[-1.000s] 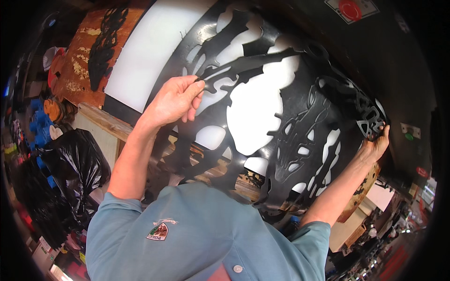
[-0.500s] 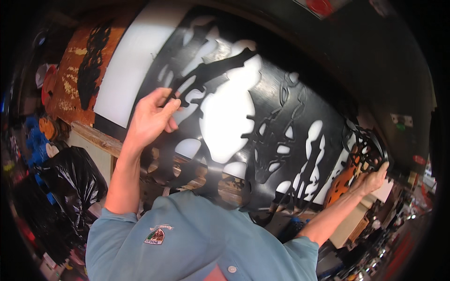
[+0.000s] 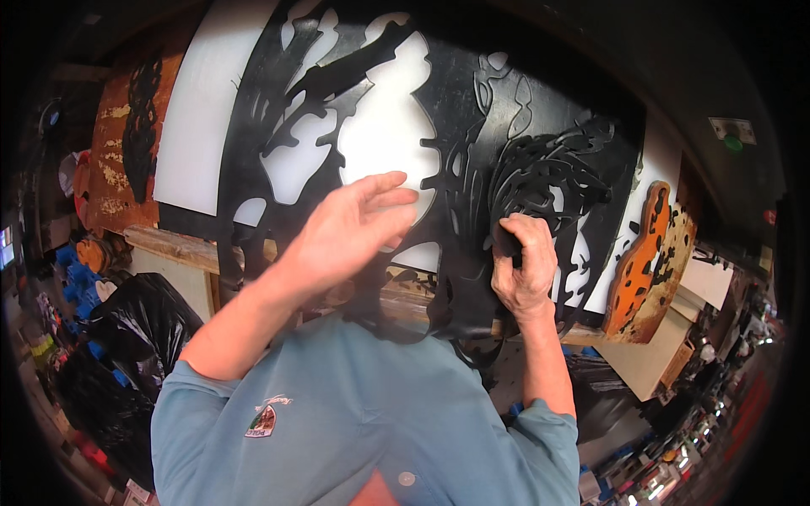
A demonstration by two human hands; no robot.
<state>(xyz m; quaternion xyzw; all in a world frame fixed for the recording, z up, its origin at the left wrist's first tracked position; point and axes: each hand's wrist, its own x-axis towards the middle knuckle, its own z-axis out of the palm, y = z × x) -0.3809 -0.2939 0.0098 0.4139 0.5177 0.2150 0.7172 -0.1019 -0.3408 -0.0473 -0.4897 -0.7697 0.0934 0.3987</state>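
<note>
A large black rubber-like sheet with many cut-out holes lies over a white board. Over the big bright opening in its middle hovers my left hand, fingers stretched out and nothing visible in them. My right hand has its fingers curled on a tangled bundle of black cut strips, which rests on the right part of the sheet. Part of what that hand grips is hidden by its fingers. The sheet's near edge hangs in loops against my shirt.
An orange cut-out shape with holes lies at the right end of the table. At the left stands a reddish-brown worn board with black scraps. A black plastic bag sits below the wooden table edge.
My right hand has come inward from the far right with the black strips, now heaped on the sheet. My left hand has let go of a dark strip and moved right.
</note>
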